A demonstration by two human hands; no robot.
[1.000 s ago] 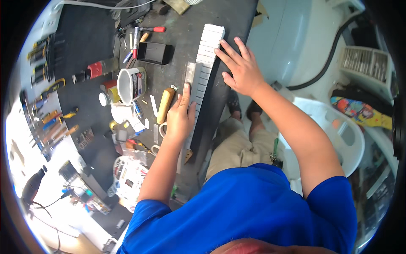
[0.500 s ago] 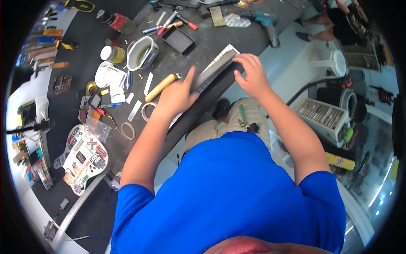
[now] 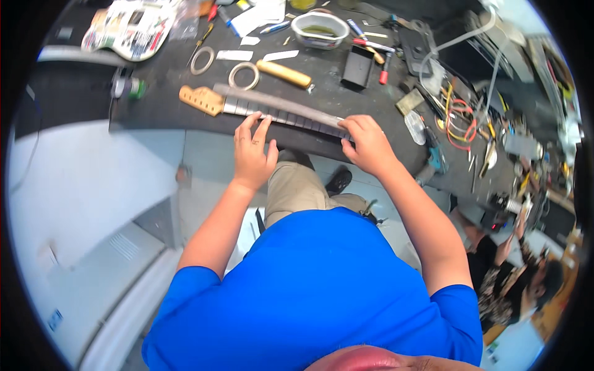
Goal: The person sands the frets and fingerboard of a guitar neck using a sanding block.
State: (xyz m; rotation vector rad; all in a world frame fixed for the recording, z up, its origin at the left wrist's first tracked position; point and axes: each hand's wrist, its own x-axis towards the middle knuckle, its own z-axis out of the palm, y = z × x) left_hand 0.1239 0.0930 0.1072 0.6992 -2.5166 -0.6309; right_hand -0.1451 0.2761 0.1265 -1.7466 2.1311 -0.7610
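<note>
A guitar neck (image 3: 278, 117) with a pale wooden headstock (image 3: 202, 100) lies along the bench's near edge, its fretboard crossed by frets. Along its far side rests a long grey bar (image 3: 278, 101). My left hand (image 3: 252, 154) is open, fingers apart, its fingertips touching the near edge of the fretboard. At the neck's right end, my right hand (image 3: 369, 143) closes around it, fingers by the bar's end and thumb on the near side. That hand hides the neck's end.
Beyond the neck lie tape rings (image 3: 244, 75), a wooden-handled tool (image 3: 284, 73), a white tub (image 3: 320, 29) and a black tray (image 3: 357, 66). A drill (image 3: 435, 153) and tangled cables (image 3: 461, 123) are to the right. A guitar body (image 3: 129, 28) sits far left. Another person (image 3: 504, 278) is at lower right.
My view has swung, so the bench now runs across the top. My left hand has shifted from above the neck to its near edge; my right hand has closed on its end.
</note>
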